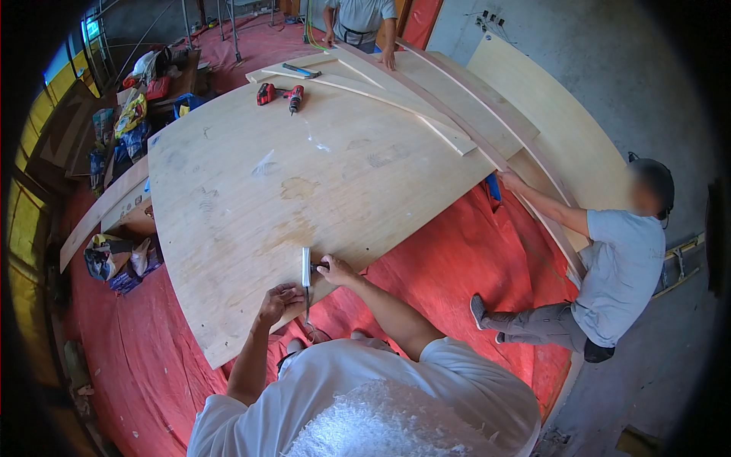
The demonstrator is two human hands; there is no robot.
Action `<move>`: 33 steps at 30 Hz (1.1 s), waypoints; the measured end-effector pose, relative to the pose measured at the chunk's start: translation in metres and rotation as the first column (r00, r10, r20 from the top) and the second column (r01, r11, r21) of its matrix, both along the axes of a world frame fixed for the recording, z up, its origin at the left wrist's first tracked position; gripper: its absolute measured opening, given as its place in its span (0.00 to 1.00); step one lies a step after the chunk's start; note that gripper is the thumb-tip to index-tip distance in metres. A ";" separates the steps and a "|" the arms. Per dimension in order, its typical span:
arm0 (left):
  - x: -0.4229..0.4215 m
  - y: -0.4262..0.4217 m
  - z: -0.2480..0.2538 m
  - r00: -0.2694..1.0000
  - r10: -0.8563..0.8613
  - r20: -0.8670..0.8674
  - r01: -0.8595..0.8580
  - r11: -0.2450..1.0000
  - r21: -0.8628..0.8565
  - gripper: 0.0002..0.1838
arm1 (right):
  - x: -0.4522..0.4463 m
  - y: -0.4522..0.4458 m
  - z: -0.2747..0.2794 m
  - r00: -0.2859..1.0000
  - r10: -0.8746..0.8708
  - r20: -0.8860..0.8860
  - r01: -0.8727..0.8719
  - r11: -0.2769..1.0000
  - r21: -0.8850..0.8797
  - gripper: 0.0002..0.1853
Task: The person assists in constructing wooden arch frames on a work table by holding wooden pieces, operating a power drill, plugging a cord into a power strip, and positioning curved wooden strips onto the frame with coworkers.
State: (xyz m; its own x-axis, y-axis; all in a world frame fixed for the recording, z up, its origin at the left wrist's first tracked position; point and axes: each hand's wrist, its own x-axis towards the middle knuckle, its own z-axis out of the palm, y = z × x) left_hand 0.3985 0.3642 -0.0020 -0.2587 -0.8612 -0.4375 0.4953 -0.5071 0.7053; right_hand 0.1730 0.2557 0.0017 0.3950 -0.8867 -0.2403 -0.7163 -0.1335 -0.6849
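A slim white and grey tool (pixel 306 266) with a dark handle and a cord hangs over the near edge of the large plywood sheet (pixel 244 206). My right hand (pixel 337 270) is closed round its dark handle on the right side. Just left of the cord, my left hand (pixel 280 302) has its fingers curled near the tool's lower end; what they pinch, if anything, is too small to tell. Brown stains and pale scuffs mark the plywood beyond the tool.
A red drill (pixel 294 98), a blue hammer (pixel 301 71) and wood strips (pixel 365 93) lie at the far side. One person (pixel 620 259) at right and another (pixel 362 19) at the back hold a long board (pixel 434 110). Bags (pixel 122 263) lie at left on red sheeting (pixel 129 343).
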 end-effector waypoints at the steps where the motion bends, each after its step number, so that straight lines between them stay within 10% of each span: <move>1: 0.000 0.000 0.001 1.000 0.004 0.004 -0.004 1.000 0.006 0.13 | 0.000 0.000 0.000 1.000 0.001 0.004 -0.001 1.000 -0.001 0.26; 33: 0.000 0.001 -0.001 1.000 0.004 0.000 -0.004 1.000 -0.001 0.15 | 0.000 -0.003 -0.010 0.998 -0.017 0.059 0.019 0.999 -0.027 0.24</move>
State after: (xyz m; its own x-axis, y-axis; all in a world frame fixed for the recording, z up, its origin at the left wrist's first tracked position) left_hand 0.3982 0.3648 -0.0031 -0.2551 -0.8626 -0.4368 0.4974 -0.5045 0.7057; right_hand 0.1728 0.2523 -0.0086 0.3915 -0.8997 -0.1929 -0.6777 -0.1401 -0.7219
